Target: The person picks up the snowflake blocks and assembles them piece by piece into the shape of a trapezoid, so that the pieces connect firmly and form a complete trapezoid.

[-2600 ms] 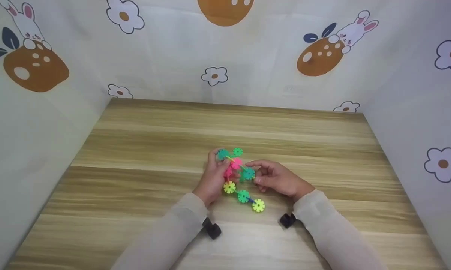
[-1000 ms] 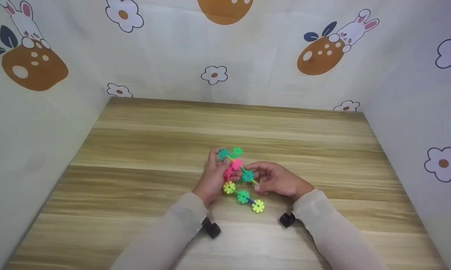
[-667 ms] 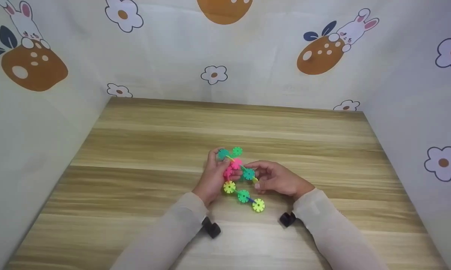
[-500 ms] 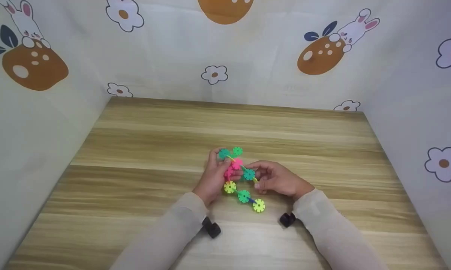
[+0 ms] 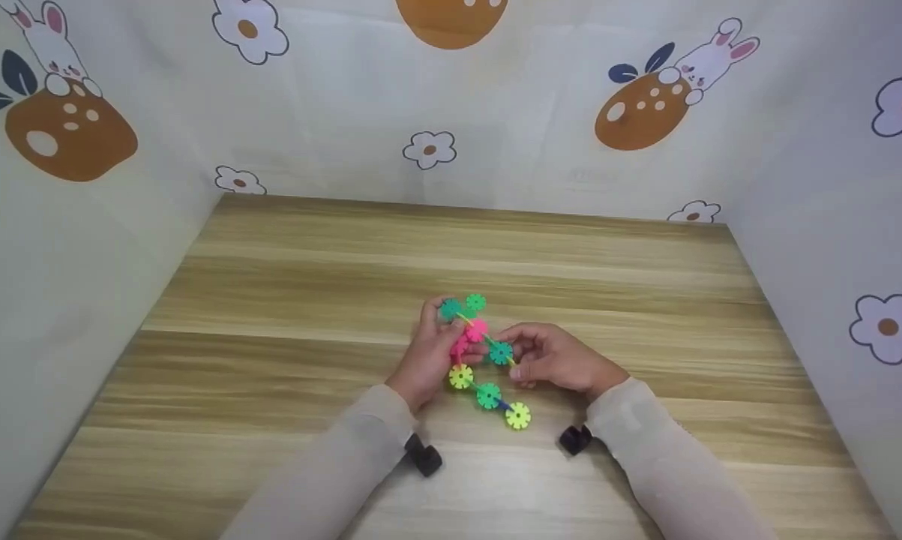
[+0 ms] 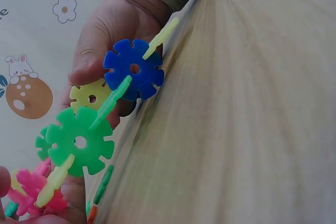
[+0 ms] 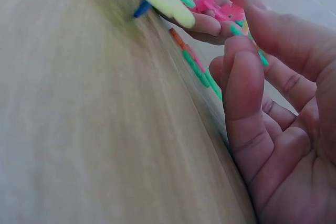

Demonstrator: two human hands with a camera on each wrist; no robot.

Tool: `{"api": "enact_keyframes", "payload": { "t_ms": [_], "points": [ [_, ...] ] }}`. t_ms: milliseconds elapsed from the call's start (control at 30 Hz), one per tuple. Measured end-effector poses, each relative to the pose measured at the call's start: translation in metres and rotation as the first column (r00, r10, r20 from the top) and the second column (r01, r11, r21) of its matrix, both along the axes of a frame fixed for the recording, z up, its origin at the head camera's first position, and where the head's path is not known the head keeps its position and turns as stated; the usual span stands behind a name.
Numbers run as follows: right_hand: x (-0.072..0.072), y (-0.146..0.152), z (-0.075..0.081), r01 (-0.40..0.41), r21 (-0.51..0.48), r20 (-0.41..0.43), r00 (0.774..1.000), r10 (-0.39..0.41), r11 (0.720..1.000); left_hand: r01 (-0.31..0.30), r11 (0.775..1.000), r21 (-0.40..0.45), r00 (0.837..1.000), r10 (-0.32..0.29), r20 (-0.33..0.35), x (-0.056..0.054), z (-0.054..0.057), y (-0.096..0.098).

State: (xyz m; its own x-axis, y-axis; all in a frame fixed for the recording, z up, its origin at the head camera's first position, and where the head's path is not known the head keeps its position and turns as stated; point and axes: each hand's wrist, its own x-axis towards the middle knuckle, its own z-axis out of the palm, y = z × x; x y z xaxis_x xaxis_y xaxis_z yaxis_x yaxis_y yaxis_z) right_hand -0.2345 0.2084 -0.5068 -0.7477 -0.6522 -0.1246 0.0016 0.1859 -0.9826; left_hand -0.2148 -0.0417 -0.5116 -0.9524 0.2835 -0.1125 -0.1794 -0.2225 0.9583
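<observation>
A branching chain of notched plastic snowflake discs is held between my hands. My left hand [image 5: 424, 356] grips its pink disc [image 5: 476, 330], thumb on top. From there a branch with a yellow disc [image 5: 461, 376], a green disc [image 5: 488, 395] and a yellow end disc [image 5: 518, 415] hangs loose; its blue disc [image 6: 135, 69] shows face-on in the left wrist view. My right hand [image 5: 559, 360] pinches a small yellow disc [image 6: 90, 96] by the teal disc [image 5: 500, 353]. Its fingers partly hide that join.
A wood-grain table [image 5: 271, 375] lies beneath both hands. Patterned white cloth walls [image 5: 331, 112] rise at its back and sides. Black wrist cameras [image 5: 424, 457] hang under both sleeves. Beyond the chain's near branch are orange and green pieces [image 7: 194, 66]; whether they join the chain I cannot tell.
The teal disc near my right fingers has tipped up and down slightly with the pinched yellow disc. The loose branch has sunk a little. My left hand has barely shifted.
</observation>
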Motion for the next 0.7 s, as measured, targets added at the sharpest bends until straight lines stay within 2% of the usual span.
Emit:
{"api": "enact_keyframes", "payload": {
  "t_ms": [167,300,533,700],
  "points": [
    [0.0001,0.0011,0.0002,-0.016,-0.011,-0.001,1.0,0.016,1.0,0.008,1.0,0.012,1.0,-0.008,0.01,0.0002,0.0009,0.0006],
    [0.0006,0.001,0.0,-0.01,-0.012,-0.002,1.0,0.01,1.0,-0.011,1.0,0.01,1.0,0.011,0.02,0.0002,0.0014,0.0008],
    [0.0008,-0.0009,-0.0006,0.023,-0.025,-0.008,1.0,-0.023,0.999,-0.138,0.989,-0.048,0.989,0.14,0.051,0.0,0.0023,-0.0003],
    [0.0,-0.0019,-0.0011,0.039,-0.013,0.004,0.999,-0.039,0.999,-0.17,0.983,-0.077,0.983,0.174,0.054,-0.0005,0.0036,-0.002]
  ]
}}
